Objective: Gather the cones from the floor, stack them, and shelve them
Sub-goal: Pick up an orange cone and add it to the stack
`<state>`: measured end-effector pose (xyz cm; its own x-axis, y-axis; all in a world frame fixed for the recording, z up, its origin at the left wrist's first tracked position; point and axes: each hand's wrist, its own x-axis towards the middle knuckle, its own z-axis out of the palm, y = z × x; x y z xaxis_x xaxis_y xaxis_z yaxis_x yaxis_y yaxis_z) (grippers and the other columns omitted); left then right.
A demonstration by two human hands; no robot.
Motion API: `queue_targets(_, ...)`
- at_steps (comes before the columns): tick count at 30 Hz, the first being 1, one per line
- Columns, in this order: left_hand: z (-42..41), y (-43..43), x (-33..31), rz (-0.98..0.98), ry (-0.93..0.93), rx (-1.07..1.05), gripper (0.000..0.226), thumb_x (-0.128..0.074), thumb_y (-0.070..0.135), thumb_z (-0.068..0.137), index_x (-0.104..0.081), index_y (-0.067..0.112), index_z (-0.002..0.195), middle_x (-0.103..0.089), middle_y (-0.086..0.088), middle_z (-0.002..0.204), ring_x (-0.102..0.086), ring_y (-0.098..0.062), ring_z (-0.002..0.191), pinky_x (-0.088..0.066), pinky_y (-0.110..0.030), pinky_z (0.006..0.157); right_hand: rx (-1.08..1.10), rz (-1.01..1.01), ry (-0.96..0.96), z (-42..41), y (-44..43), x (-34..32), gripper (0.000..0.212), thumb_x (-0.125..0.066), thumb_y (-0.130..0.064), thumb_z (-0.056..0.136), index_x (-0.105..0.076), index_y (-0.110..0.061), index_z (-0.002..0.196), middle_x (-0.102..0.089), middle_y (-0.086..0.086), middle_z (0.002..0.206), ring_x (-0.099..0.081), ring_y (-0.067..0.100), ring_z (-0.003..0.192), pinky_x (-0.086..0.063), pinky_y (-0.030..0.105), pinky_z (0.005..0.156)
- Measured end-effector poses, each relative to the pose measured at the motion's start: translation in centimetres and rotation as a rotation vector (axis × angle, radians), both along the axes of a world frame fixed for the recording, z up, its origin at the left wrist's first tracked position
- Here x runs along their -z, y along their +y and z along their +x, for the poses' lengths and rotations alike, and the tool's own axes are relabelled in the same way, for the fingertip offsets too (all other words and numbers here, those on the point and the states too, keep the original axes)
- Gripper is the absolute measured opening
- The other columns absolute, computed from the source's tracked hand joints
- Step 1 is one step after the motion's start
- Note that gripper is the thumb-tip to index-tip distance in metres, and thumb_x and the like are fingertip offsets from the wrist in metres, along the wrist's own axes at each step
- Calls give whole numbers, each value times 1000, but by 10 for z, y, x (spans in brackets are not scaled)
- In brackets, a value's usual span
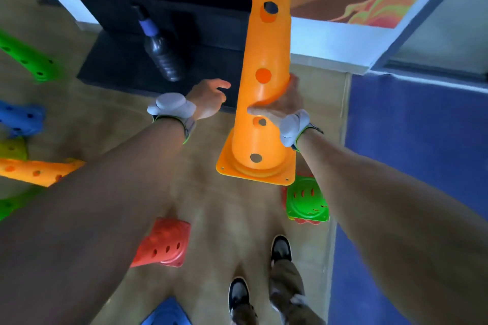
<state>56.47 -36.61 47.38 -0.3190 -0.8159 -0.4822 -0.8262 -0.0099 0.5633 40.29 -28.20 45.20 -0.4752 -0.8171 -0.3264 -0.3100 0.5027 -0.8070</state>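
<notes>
- Right hand (284,103): on my feed it wraps round the middle of the held orange cone (266,42), thumb across the near face; the cone wall is dented in under the grip
- Held orange cone: off the wooden floor (224,219), square base toward me, tip running out of the top of the view, round holes down its side
- Left hand (208,99): loosely spread, fingers pointing forward, holding nothing; it sits just left of the held orange cone, not touching it
- Grey wrist units (171,107): one strapped on each wrist
- Green cone (307,200): upright on the floor, nested over a red base that shows at its edges; I read it as below the held cone's base, at the border of the blue mat (409,166)
- Red cone (163,244): on its side on the floor, beside my left forearm
- Blue cone (166,314): at the bottom edge, partly cut off
- Lying orange cone (37,171): on its side at the left edge, with further green, blue and yellow cones near it
- Dark bottle (162,58): on the black platform (118,68), beyond the left hand
- Shoes (239,295): two, on the floor at the bottom
</notes>
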Motion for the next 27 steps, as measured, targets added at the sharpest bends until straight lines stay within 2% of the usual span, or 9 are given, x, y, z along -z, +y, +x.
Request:
queue_targets(5, -38, 42, -30, -53, -1, 161, 41, -49, 21, 95, -51, 22, 136, -56, -4, 136, -55, -24, 119, -43, -28, 92, 183, -93, 135, -38, 66, -40, 107, -90, -36, 51, -29, -17, 136, -47, 5, 129, -50, 28, 116, -49, 43, 95)
queue_targets(9, -65, 78, -45, -108, 25, 257, 39, -50, 20, 95, -54, 16, 134, -56, -3, 136, -51, -24, 126, -38, -27, 99, 282, -94, 208, -59, 115, -63, 109, -90, -36, 53, -26, -15, 139, -44, 4, 133, -48, 25, 119, -46, 37, 96)
queue_targets(11, -83, 101, -53, -131, 40, 330, 25, -48, 18, 95, -59, 14, 117, -60, -7, 123, -53, -25, 119, -39, -28, 95, 348, -92, 222, -71, 145, -71, 110, -89, -36, 53, -25, -16, 140, -43, 3, 134, -49, 25, 118, -47, 39, 95)
queue_targets(13, -91, 113, -56, -153, 20, 382, 12, -46, 17, 96, -55, 13, 102, -57, -10, 114, -54, -26, 110, -39, -30, 91, 382, -102, 216, -75, 163, -72, 110, -89, -34, 55, -24, -16, 142, -42, 3, 135, -49, 26, 117, -48, 40, 91)
queue_targets(16, -108, 134, -45, -160, 4, 415, 28, -45, 19, 97, -59, 7, 117, -55, -9, 134, -50, -30, 122, -40, -33, 100, 448, -157, 234, -85, 191, -68, 113, -89, -35, 53, -23, -16, 143, -41, 3, 137, -50, 28, 118, -50, 45, 91)
queue_targets(18, -118, 149, -32, -149, -4, 413, 37, -46, 22, 96, -56, 10, 130, -53, -7, 139, -48, -28, 127, -38, -30, 101, 487, -161, 246, -91, 212, -57, 113, -89, -36, 52, -24, -17, 142, -41, 2, 137, -51, 28, 117, -50, 46, 90)
queue_targets(21, -124, 162, -10, -122, -28, 406, 42, -50, 25, 94, -53, 16, 135, -52, -4, 140, -48, -25, 128, -38, -28, 102, 493, -143, 204, -92, 241, -36, 116, -90, -37, 51, -23, -19, 143, -40, 3, 140, -50, 27, 121, -48, 47, 95)
queue_targets(24, -123, 174, 2, -82, -56, 385, 47, -54, 21, 89, -52, 21, 136, -53, -3, 139, -50, -24, 126, -42, -32, 105, 488, -102, 146, -89, 261, -24, 131, -93, -36, 54, -9, -17, 152, -22, 5, 157, -28, 23, 143, -32, 36, 112)
queue_targets(27, -120, 186, -4, -72, -69, 373, 49, -54, 14, 87, -52, 22, 135, -54, -1, 138, -51, -23, 125, -43, -33, 104, 504, -125, 159, -83, 272, -36, 133, -92, -39, 58, -4, -12, 154, -14, 5, 160, -17, 20, 148, -25, 31, 113)
